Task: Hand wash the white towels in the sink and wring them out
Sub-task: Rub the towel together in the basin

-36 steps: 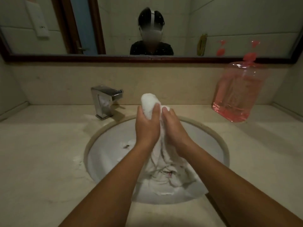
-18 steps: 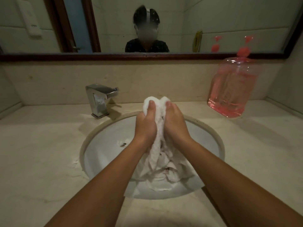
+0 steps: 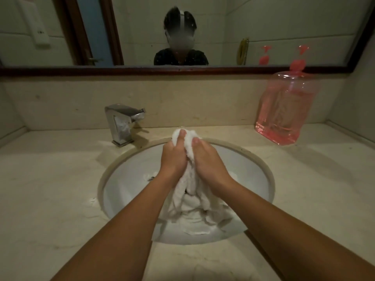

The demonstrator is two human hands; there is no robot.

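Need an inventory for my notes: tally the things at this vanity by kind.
Hands: 2, left hand and right hand
White towel bundle: 1, gripped by both hands; separate towels cannot be counted
Sink: 1
Faucet: 1
Pink bottle: 1
Total: 6

One wide-angle view, worn on the person's head, looks forward and down from close above the near edge of the sink, which fills mid-frame. Behind the sink it reaches up to the mirror, which reflects the wearer facing the lens. The faucet sits behind-left of the sink and the pink soap bottle behind-right.
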